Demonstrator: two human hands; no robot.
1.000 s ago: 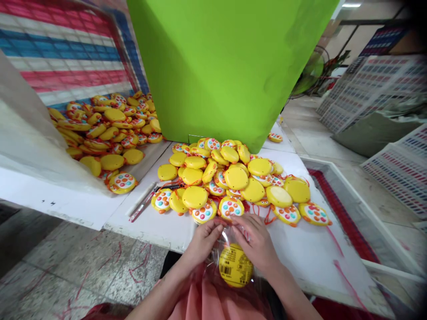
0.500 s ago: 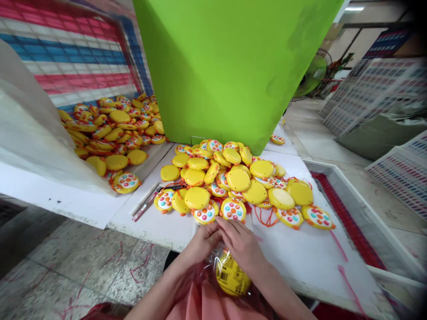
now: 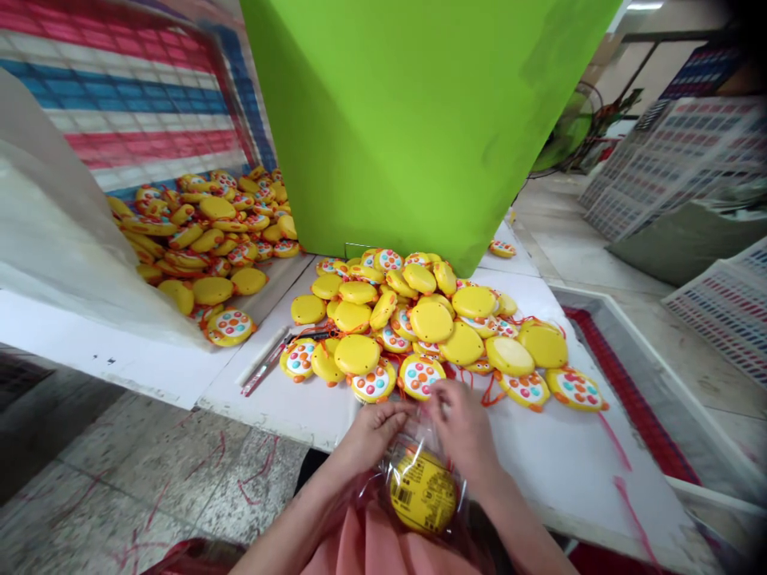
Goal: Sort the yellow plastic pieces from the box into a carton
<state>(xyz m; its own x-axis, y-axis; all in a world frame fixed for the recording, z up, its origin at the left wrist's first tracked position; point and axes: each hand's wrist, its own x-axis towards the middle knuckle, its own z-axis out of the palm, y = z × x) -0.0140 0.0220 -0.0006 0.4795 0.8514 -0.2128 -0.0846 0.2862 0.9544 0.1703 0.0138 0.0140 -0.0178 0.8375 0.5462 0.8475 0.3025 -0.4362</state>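
The left hand (image 3: 372,435) has its grip pinched, thumb against fingers, on the upper edge of a clear bag (image 3: 418,439), while the right hand (image 3: 466,431) is raised on the other side of that edge with its fingers curled, too blurred to tell whether its grip is pressed together or on what. In the bag, below and between the two hands and close to the person's pink clothing (image 3: 368,539), lies a round yellow toy (image 3: 424,493) with dark print and a barcode facing up. Just beyond the hands, a pile of yellow toys (image 3: 431,321) spreads over the white table (image 3: 548,435), some showing plain yellow backs, others white faces with colored dots, with orange cords among them. A red pen (image 3: 262,372) and a white stick (image 3: 259,356) lie side by side left of the pile, and a tall green panel (image 3: 431,120) stands right behind it. Farther left, more yellow toys (image 3: 209,239) are heaped before a striped mesh wall (image 3: 144,96); on the right, a pink strand (image 3: 636,519) lies near the table's edge, with a pale crate (image 3: 665,399) beside the table
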